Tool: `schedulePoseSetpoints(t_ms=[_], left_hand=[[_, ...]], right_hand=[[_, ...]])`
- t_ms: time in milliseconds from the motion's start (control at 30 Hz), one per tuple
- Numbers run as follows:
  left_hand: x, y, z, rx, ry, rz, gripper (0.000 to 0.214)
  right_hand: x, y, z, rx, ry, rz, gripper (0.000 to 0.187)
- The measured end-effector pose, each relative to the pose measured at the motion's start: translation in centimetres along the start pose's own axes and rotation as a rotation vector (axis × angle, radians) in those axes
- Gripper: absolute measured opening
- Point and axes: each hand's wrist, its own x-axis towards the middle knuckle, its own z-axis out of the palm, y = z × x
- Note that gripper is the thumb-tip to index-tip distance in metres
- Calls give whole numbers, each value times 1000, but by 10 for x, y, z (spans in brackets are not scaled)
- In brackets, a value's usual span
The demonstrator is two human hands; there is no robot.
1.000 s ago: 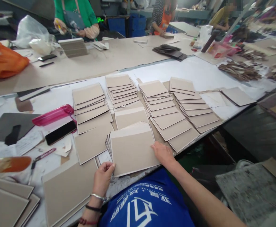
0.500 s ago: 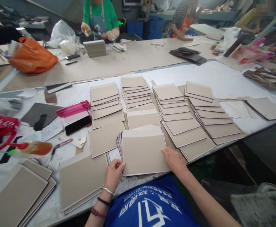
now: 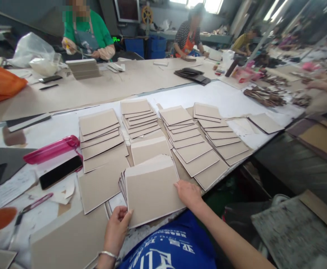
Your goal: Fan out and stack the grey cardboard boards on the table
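With left hand (image 3: 117,227), in head view, pinches left edge of beige board stack (image 3: 153,194) near lower corner. With right hand (image 3: 190,193), touches right edge; can't tell whether gripping. Holds stack at near edge of white-topped table (image 3: 180,95), right of black phone (image 3: 61,172), just in front of overlapping board rows (image 3: 193,151).

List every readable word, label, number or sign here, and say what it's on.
"亚" and "玖", upside down: blue garment; its other characters, large emblem and tiny lettering aren't surely legible.
Green sign: a pictogram; no words readable.
Paper at left: handwriting-like marks, too blurred to read.
Pink plastic item: red mark, too blurred.
No numbers readable.
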Motion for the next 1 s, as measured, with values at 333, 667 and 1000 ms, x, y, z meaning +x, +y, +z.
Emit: schedulePoseSetpoints(t_ms=[333,667,1000], left_hand=[[-5,17,-2,78,10,-31,65],[-12,17,3,38,76,54,58],[-4,35,7,26,113,104,51]], right_hand=[[-32,7,24,155,306,-5,14],[-23,8,35,659,342,88,6],[23,14,13,923,275,-49,17]])
